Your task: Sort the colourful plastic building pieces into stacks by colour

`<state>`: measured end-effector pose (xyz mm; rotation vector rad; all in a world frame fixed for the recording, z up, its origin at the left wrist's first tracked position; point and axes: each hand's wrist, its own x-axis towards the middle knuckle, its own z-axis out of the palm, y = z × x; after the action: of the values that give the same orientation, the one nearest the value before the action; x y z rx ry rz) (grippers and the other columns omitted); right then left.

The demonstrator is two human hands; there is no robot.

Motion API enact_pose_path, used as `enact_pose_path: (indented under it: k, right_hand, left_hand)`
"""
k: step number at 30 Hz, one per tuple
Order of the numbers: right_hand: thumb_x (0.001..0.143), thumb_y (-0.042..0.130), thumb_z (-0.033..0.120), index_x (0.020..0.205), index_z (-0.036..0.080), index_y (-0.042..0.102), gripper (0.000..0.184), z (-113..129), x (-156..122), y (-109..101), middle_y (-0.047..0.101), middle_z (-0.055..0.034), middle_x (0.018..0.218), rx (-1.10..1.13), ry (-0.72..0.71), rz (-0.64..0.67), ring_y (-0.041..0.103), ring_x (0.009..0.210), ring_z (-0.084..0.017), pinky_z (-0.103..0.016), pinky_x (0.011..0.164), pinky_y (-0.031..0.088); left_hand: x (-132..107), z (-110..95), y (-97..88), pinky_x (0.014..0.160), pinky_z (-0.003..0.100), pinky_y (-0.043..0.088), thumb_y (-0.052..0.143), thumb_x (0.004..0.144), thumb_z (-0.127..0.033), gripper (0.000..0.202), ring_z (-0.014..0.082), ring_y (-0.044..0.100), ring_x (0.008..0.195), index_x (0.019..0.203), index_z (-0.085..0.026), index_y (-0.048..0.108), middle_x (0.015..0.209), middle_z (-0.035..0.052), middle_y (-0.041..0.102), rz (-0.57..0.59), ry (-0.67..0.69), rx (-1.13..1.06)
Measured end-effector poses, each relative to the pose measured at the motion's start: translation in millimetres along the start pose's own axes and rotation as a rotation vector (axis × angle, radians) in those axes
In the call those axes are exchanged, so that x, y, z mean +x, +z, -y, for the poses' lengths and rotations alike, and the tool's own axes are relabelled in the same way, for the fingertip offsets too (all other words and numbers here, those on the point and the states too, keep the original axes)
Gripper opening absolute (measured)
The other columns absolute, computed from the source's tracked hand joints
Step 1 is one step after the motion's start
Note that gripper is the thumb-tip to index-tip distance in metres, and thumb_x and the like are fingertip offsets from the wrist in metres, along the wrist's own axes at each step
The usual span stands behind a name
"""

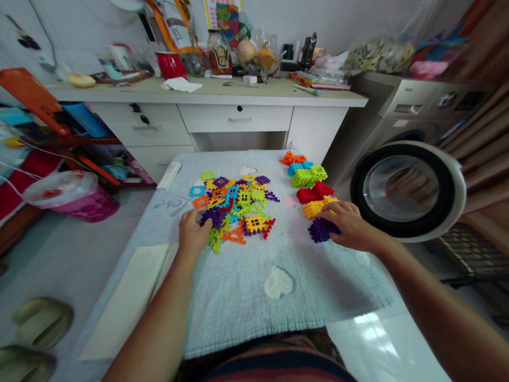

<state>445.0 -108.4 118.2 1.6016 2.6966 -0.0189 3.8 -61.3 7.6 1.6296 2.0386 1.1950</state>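
Note:
A jumbled pile of colourful plastic interlocking building pieces lies on the cloth-covered table. At its left edge, my left hand has its thumb and fingers closed around purple building pieces. To the right, pieces stand sorted by colour in a row: orange, blue, green, red, yellow and purple stack. My right hand grips this nearest purple stack, its fingers reaching over beside the yellow pieces.
A white remote-like object lies at the table's far left corner. A pale folded sheet covers the near left side. Behind stands a cluttered white desk. A washing machine with its round door open is on the right; a pink bin is left.

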Motion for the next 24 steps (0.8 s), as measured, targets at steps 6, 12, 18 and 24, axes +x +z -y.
enact_pose_path:
  k: [6,12,18,24]
  right_hand:
    - [0.07,0.062,0.014,0.126,0.027,0.067,0.058,-4,-1,9,0.054,-0.0131,0.137,-0.075,-0.004,0.009,0.04,0.132,-0.04,-0.066,0.111,0.023]
    - [0.07,0.062,0.013,0.126,0.027,0.067,0.059,-4,-2,11,0.055,-0.0131,0.139,-0.116,0.008,0.025,0.039,0.135,-0.04,-0.065,0.111,0.024]
    - [0.071,0.066,0.016,0.128,0.026,0.065,0.057,-3,-6,9,0.057,-0.0137,0.137,-0.127,0.011,0.002,0.042,0.133,-0.038,-0.061,0.11,0.028]
    - [0.079,0.067,0.023,0.129,0.022,0.064,0.05,32,12,-12,0.053,-0.0147,0.141,0.025,-0.009,-0.08,0.043,0.132,-0.037,-0.06,0.111,0.03]
  left_hand:
    - [-1,2,0.4,0.09,0.041,0.056,0.062,0.075,-0.03,0.036,0.0201,0.065,0.085,0.11,-0.022,0.067,0.114,0.0077,0.058,-0.001,-0.012,-0.037]
    - [0,1,0.4,0.087,0.038,0.056,0.061,0.075,-0.029,0.037,0.0199,0.065,0.088,0.111,-0.022,0.067,0.114,0.0076,0.058,-0.003,-0.008,-0.041]
    - [0,2,-0.9,0.087,0.036,0.055,0.06,0.075,-0.023,0.037,0.0185,0.065,0.087,0.111,-0.021,0.068,0.113,0.0075,0.059,0.0,-0.006,-0.003]
    - [0,0,-2.3,0.087,0.036,0.055,0.057,0.075,-0.017,0.036,0.0184,0.065,0.085,0.109,-0.02,0.068,0.11,0.0072,0.061,-0.011,-0.021,-0.029]
